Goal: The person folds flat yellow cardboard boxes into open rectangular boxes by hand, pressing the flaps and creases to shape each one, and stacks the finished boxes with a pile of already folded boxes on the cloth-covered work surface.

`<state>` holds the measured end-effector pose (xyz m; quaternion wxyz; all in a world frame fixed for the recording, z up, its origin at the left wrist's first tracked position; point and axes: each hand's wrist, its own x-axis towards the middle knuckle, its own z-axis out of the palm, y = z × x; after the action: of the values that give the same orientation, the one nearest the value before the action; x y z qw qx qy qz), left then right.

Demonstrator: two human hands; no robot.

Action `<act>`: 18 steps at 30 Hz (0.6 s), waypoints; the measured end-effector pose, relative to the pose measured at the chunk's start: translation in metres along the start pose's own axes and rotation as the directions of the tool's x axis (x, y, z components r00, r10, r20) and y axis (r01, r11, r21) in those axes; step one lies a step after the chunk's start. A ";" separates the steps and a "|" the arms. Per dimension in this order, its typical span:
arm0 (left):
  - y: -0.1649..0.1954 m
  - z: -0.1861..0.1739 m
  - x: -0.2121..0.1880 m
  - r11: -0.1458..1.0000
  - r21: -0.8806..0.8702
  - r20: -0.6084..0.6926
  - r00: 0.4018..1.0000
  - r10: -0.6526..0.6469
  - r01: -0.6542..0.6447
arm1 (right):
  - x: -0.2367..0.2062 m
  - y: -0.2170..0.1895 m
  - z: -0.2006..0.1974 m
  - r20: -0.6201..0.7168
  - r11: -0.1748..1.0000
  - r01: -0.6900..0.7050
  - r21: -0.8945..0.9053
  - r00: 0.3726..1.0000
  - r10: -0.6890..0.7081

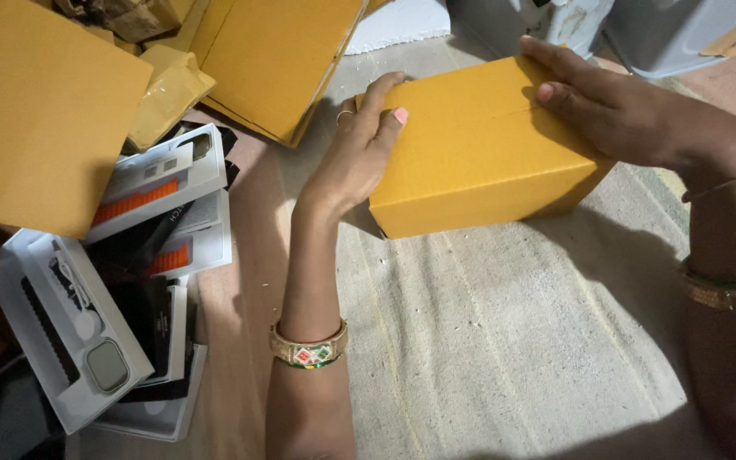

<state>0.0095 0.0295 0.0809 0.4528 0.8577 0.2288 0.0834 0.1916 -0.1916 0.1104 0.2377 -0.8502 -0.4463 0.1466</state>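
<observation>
A small closed yellow-orange cardboard box rests on a pale woven mat. My left hand grips its left end, fingers curled over the top edge. My right hand lies flat on the box's top right part, pressing the flaps where the seam runs. Both wrists wear bangles.
At the left lies a heap of white and black product boxes picturing smartwatches and orange straps. Flat yellow cardboard sheets and another box lie at the top left. Grey plastic containers stand at the top right.
</observation>
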 end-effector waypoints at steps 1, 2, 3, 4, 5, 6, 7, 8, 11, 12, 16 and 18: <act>0.005 0.001 -0.003 0.998 -0.030 0.018 0.998 -0.063 0.063 | 0.000 0.000 0.001 0.007 0.998 -0.056 -0.010 0.998 0.056; 0.011 0.002 -0.005 0.991 0.115 -0.030 0.997 -0.069 0.072 | 0.000 0.001 0.002 -0.010 0.997 -0.039 -0.066 0.999 0.038; 0.017 0.004 -0.008 0.963 0.257 -0.077 0.995 -0.069 0.086 | 0.000 0.001 0.003 -0.024 0.992 -0.022 -0.121 1.000 0.020; 0.022 0.005 -0.012 0.914 0.392 -0.124 0.990 -0.062 0.106 | 0.000 0.001 0.005 -0.037 0.984 -0.006 -0.176 0.999 0.000; 0.027 0.005 -0.014 0.887 0.445 -0.152 0.987 -0.060 0.123 | 0.001 0.001 0.008 -0.100 0.957 0.044 -0.286 0.992 -0.076; 0.031 0.006 -0.017 0.857 0.496 -0.178 0.982 -0.056 0.139 | 0.001 0.001 0.012 -0.154 0.915 0.084 -0.395 0.976 -0.156; 0.034 0.007 -0.020 0.824 0.545 -0.202 0.978 -0.053 0.157 | -0.001 0.001 0.014 -0.195 0.859 0.113 -0.499 0.951 -0.239; 0.037 0.008 -0.024 0.796 0.584 -0.224 0.974 -0.033 0.161 | -0.003 0.001 0.016 -0.210 0.848 0.131 -0.514 0.939 -0.272; 0.042 0.012 -0.027 0.713 0.680 -0.276 0.960 0.036 0.169 | -0.007 -0.003 0.023 -0.245 0.809 0.150 -0.568 0.908 -0.340; 0.043 0.016 -0.027 0.695 0.699 -0.284 0.957 0.053 0.169 | -0.009 -0.005 0.025 -0.238 0.794 0.140 -0.592 0.910 -0.338; 0.048 0.039 -0.027 0.721 0.688 -0.263 0.955 0.139 0.084 | -0.006 -0.018 0.028 -0.204 0.811 0.275 -0.516 0.880 -0.429; 0.052 0.055 -0.026 0.748 0.664 -0.226 0.947 0.228 -0.021 | -0.006 -0.025 0.029 -0.148 0.791 0.355 -0.499 0.864 -0.481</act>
<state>0.0225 -0.0481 0.0933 0.0793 0.9526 0.2496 0.1547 0.1573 -0.1759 0.0993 0.1164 -0.7721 -0.6100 -0.1348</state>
